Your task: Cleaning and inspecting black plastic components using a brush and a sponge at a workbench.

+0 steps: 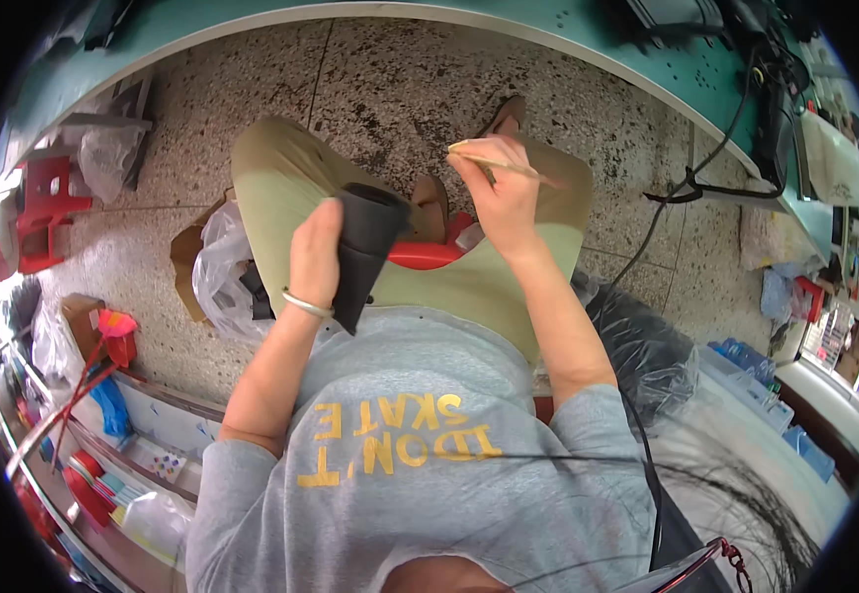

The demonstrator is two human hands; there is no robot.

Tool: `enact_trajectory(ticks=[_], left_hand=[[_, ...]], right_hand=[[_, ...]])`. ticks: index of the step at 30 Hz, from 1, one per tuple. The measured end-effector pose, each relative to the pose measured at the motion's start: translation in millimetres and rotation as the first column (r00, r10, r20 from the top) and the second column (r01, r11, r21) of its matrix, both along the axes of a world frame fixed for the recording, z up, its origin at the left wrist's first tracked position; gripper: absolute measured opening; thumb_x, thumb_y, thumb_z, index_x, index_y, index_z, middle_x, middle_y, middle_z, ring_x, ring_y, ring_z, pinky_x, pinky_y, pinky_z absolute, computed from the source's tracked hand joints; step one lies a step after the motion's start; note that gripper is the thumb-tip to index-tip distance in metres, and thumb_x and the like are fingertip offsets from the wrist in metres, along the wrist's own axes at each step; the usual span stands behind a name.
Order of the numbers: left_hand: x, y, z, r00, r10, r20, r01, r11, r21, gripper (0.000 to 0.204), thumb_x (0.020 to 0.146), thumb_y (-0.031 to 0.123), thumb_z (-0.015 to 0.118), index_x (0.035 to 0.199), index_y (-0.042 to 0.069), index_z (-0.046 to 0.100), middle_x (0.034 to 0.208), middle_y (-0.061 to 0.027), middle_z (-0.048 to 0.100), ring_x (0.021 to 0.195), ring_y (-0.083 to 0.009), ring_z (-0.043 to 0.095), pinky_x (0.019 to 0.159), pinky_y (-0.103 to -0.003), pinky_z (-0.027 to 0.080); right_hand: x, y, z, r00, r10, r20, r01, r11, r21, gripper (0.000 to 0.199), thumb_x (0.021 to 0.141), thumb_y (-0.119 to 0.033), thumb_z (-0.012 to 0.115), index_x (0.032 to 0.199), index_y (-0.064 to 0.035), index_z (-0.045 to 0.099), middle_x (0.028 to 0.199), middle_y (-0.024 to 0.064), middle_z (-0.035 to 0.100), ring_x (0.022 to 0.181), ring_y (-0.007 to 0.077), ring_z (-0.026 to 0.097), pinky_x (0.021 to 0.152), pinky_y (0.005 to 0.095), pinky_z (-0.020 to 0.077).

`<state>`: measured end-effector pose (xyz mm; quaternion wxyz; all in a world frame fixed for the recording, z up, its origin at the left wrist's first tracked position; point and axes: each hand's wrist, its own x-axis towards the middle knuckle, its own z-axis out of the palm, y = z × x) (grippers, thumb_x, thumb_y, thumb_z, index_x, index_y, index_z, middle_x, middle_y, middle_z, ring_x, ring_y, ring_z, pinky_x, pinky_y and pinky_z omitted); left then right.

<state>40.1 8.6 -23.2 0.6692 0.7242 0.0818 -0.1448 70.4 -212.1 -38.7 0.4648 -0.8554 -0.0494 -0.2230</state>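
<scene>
My left hand (317,247) is closed around a black, sheet-like piece (366,237), rolled at its upper end and tapering toward my wrist; I cannot make out its exact kind. A light bangle circles that wrist. Over my right knee, my right hand (505,203) pinches a thin, light wooden stick (497,161) with a yellowish tip pointing left. Its other end looks reddish and blurred, so a brush or a pencil cannot be told apart. The stick and the black piece are apart, both held above my lap.
A green-topped table (281,8) curves along the far side, with a black cable (637,252) hanging from its right. A clear plastic bag (220,267) lies beside my left leg, a black plastic bag (647,341) at my right. Red stools (47,203) stand far left.
</scene>
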Motion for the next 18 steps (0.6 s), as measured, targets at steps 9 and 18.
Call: enact_trajectory(ticks=[9, 18], left_hand=[[-3.1, -16.3, 23.9, 0.724, -0.638, 0.261, 0.119, 0.489, 0.864, 0.028, 0.078, 0.029, 0.062, 0.066, 0.008, 0.049, 0.054, -0.0101, 0.054, 0.048, -0.0273, 0.055, 0.045, -0.038, 0.044], [-3.8, -18.1, 21.1, 0.629, -0.702, 0.335, 0.050, 0.466, 0.883, 0.023, 0.076, 0.029, 0.064, 0.073, 0.009, 0.054, 0.055, -0.0074, 0.053, 0.051, -0.0237, 0.055, 0.046, -0.034, 0.043]], right_hand=[[-19.4, 27.4, 30.8, 0.856, 0.493, -0.154, -0.487, 0.870, 0.079, 0.005, 0.072, -0.008, 0.068, 0.076, -0.0077, 0.066, 0.081, 0.0019, 0.066, 0.075, 0.0157, 0.061, 0.092, 0.0390, 0.0332], [-21.7, 21.7, 24.9, 0.661, 0.584, -0.471, -0.251, 0.764, 0.595, 0.009, 0.077, -0.006, 0.065, 0.084, 0.0003, 0.066, 0.080, 0.0069, 0.064, 0.074, 0.0141, 0.059, 0.067, 0.0250, 0.0470]])
